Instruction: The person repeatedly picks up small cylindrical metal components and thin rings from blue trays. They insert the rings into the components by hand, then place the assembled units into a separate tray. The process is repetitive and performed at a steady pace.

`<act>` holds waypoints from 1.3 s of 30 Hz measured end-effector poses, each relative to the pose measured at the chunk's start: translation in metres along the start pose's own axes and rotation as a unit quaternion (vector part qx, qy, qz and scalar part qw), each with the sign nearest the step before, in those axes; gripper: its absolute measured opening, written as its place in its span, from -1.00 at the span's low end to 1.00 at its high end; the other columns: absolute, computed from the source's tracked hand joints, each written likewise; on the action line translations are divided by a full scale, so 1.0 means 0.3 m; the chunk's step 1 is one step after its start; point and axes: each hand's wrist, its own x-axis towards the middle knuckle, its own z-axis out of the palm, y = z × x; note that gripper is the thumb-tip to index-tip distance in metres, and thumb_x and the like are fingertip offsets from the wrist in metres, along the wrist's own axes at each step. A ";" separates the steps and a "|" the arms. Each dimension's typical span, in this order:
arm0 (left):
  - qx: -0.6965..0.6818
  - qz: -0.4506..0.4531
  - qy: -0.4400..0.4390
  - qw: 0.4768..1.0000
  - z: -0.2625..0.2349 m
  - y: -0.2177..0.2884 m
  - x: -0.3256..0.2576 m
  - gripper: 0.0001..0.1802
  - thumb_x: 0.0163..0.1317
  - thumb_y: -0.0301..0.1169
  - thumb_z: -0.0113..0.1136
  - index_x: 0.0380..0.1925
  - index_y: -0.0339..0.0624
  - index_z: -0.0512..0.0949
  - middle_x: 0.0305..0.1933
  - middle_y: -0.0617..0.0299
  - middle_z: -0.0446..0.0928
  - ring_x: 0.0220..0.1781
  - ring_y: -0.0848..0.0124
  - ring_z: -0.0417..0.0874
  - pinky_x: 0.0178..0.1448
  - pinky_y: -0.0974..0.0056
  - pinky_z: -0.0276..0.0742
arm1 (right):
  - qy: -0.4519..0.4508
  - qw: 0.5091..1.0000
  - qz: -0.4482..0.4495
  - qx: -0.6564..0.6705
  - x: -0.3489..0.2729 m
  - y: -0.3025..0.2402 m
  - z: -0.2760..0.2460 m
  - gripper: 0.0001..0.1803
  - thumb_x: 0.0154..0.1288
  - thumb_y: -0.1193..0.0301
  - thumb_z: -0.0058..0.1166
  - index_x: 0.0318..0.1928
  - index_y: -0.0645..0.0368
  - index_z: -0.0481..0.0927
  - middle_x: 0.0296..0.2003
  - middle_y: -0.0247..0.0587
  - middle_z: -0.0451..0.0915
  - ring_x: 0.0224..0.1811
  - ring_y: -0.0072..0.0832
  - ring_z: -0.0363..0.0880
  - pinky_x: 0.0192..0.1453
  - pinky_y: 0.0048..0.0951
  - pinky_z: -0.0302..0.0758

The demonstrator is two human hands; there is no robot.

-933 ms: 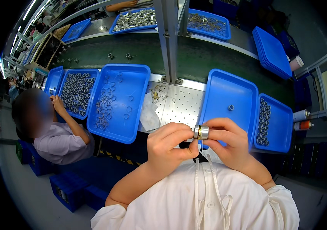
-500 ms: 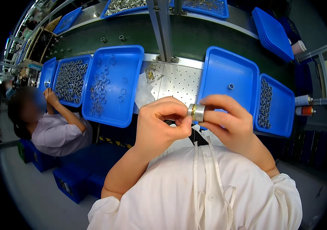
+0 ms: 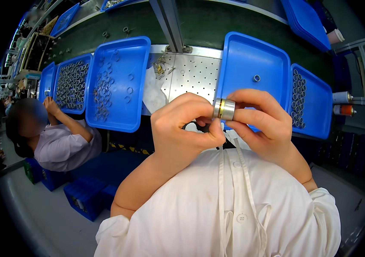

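Between my two hands, in front of my chest, is a short silver metal cylinder (image 3: 229, 110) with a gold-coloured band round its left part. My right hand (image 3: 266, 118) grips its right end, fingers bent around and partly into it. My left hand (image 3: 178, 124) is closed at the cylinder's left end, its fingertips against the edge; the thumb is bent in below. Whatever else lies between the left fingertips is hidden. Beyond the hands, a blue tray (image 3: 276, 51) holds one small metal ring (image 3: 256, 78).
A blue tray (image 3: 133, 115) of thin clear-looking rings lies left. Another tray beyond it holds many metal rings (image 3: 73, 83), as does one at right (image 3: 298, 100). Small brass-coloured pieces (image 3: 160, 67) lie on the perforated metal plate (image 3: 195, 77). A co-worker (image 3: 62, 143) sits left.
Both hands have risen slightly with the cylinder, which is turned so more of its gold band shows. The left thumb has shifted down from the cylinder's edge. The whole view has tilted a little.
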 end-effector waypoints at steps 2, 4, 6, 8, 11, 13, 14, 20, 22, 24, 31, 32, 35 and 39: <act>0.000 0.008 -0.001 1.000 0.009 0.005 0.005 -0.78 -0.31 -0.70 0.22 -0.53 -0.32 0.56 -0.50 0.20 0.52 -0.54 0.51 0.52 -0.46 0.48 0.43 | 0.005 1.000 0.002 0.002 0.000 0.003 -0.009 -0.77 -0.11 0.65 0.29 -0.36 0.30 0.58 -0.21 -0.10 0.53 -0.35 -0.38 0.57 -0.31 -0.51 0.55; -0.003 0.026 0.016 1.000 0.028 -0.002 0.015 -0.83 -0.29 -0.63 0.27 -0.57 -0.28 0.54 -0.53 0.23 0.52 -0.59 0.53 0.52 -0.51 0.49 0.44 | 0.012 1.000 0.015 0.014 -0.001 0.005 -0.016 -0.77 -0.11 0.66 0.28 -0.36 0.30 0.57 -0.21 -0.10 0.53 -0.35 -0.38 0.58 -0.31 -0.51 0.55; -0.034 0.001 -0.002 0.999 0.033 -0.005 0.024 -0.83 -0.26 -0.64 0.26 -0.54 -0.29 0.56 -0.50 0.21 0.53 -0.57 0.52 0.53 -0.48 0.48 0.46 | 0.016 1.000 0.022 0.010 -0.007 0.010 -0.023 -0.76 -0.13 0.65 0.28 -0.36 0.30 0.57 -0.22 -0.09 0.53 -0.35 -0.36 0.57 -0.30 -0.49 0.53; -0.105 -0.070 -0.028 0.992 0.033 -0.004 0.024 -0.86 -0.16 -0.65 0.24 -0.49 -0.34 0.57 -0.46 0.21 0.54 -0.50 0.53 0.55 -0.39 0.48 0.50 | 0.002 1.000 -0.001 -0.011 -0.007 0.020 -0.040 -0.76 -0.14 0.64 0.29 -0.36 0.30 0.57 -0.22 -0.08 0.53 -0.35 -0.35 0.56 -0.30 -0.48 0.52; -0.256 -0.215 -0.042 0.941 0.029 0.002 0.034 -0.90 -0.09 -0.64 0.22 -0.48 -0.37 0.56 -0.44 0.22 0.53 -0.45 0.56 0.56 -0.35 0.48 0.52 | -0.017 0.999 -0.032 -0.027 0.001 0.023 -0.056 -0.75 -0.15 0.62 0.30 -0.36 0.29 0.56 -0.23 -0.08 0.54 -0.34 -0.32 0.55 -0.30 -0.47 0.51; -0.266 -0.229 -0.070 0.934 0.026 0.005 0.044 -0.94 -0.07 -0.64 0.20 -0.51 -0.39 0.55 -0.44 0.23 0.53 -0.44 0.57 0.55 -0.32 0.48 0.52 | -0.026 0.998 -0.048 -0.036 0.001 0.028 -0.064 -0.75 -0.15 0.62 0.30 -0.36 0.29 0.57 -0.22 -0.08 0.54 -0.34 -0.32 0.55 -0.29 -0.46 0.51; -0.267 -0.225 -0.074 0.934 0.029 0.004 0.047 -0.94 -0.08 -0.64 0.21 -0.52 -0.39 0.56 -0.45 0.23 0.53 -0.45 0.57 0.55 -0.33 0.49 0.51 | -0.023 0.998 -0.037 -0.034 0.000 0.029 -0.067 -0.75 -0.14 0.61 0.30 -0.35 0.29 0.57 -0.22 -0.09 0.54 -0.34 -0.33 0.56 -0.29 -0.47 0.52; -0.182 -0.120 -0.055 0.974 0.050 0.010 0.049 -0.91 -0.15 -0.65 0.25 -0.56 -0.35 0.56 -0.51 0.22 0.53 -0.50 0.54 0.54 -0.40 0.48 0.47 | -0.037 0.994 0.093 0.043 -0.019 0.026 -0.092 -0.80 -0.07 0.59 0.30 -0.34 0.26 0.61 -0.21 -0.12 0.54 -0.33 -0.39 0.57 -0.29 -0.52 0.54; -0.167 -0.109 -0.047 0.979 0.056 0.010 0.053 -0.91 -0.17 -0.66 0.26 -0.57 -0.34 0.56 -0.52 0.21 0.53 -0.52 0.53 0.53 -0.42 0.48 0.47 | -0.031 0.996 0.085 0.028 -0.016 0.023 -0.089 -0.80 -0.07 0.60 0.29 -0.35 0.27 0.61 -0.21 -0.12 0.54 -0.34 -0.39 0.57 -0.29 -0.51 0.55; -0.154 -0.104 -0.047 0.981 0.055 0.014 0.061 -0.90 -0.18 -0.66 0.26 -0.58 -0.34 0.55 -0.52 0.21 0.54 -0.53 0.53 0.53 -0.43 0.48 0.46 | -0.024 0.997 0.069 0.010 -0.012 0.024 -0.087 -0.80 -0.07 0.61 0.29 -0.34 0.28 0.61 -0.21 -0.12 0.53 -0.35 -0.39 0.57 -0.28 -0.51 0.55; -0.062 -0.019 -0.017 0.998 0.074 0.011 0.072 -0.84 -0.28 -0.64 0.29 -0.60 -0.29 0.53 -0.53 0.21 0.53 -0.58 0.50 0.53 -0.47 0.47 0.46 | -0.026 0.998 0.005 -0.060 0.001 0.029 -0.092 -0.75 -0.16 0.63 0.33 -0.36 0.27 0.62 -0.22 -0.09 0.54 -0.32 -0.39 0.57 -0.26 -0.51 0.57; -0.058 -0.009 -0.012 0.998 0.077 0.010 0.072 -0.83 -0.29 -0.64 0.29 -0.59 -0.29 0.53 -0.53 0.21 0.53 -0.58 0.50 0.53 -0.47 0.47 0.46 | -0.027 0.997 -0.006 -0.067 0.003 0.031 -0.094 -0.74 -0.16 0.63 0.33 -0.35 0.26 0.62 -0.22 -0.09 0.54 -0.32 -0.39 0.57 -0.25 -0.51 0.57; -0.029 0.027 0.000 0.999 0.077 0.014 0.076 -0.83 -0.29 -0.64 0.29 -0.59 -0.28 0.53 -0.53 0.21 0.53 -0.58 0.48 0.53 -0.47 0.47 0.46 | -0.015 0.999 0.008 -0.031 0.007 0.037 -0.096 -0.78 -0.08 0.61 0.28 -0.33 0.30 0.59 -0.21 -0.09 0.53 -0.38 -0.38 0.57 -0.32 -0.49 0.54; -0.038 0.035 -0.006 0.999 0.079 0.016 0.081 -0.84 -0.25 -0.65 0.29 -0.58 -0.31 0.53 -0.49 0.19 0.54 -0.55 0.48 0.55 -0.45 0.47 0.47 | -0.004 0.997 0.063 0.042 0.003 0.033 -0.103 -0.77 -0.09 0.60 0.29 -0.33 0.30 0.59 -0.23 -0.09 0.53 -0.37 -0.37 0.56 -0.32 -0.50 0.53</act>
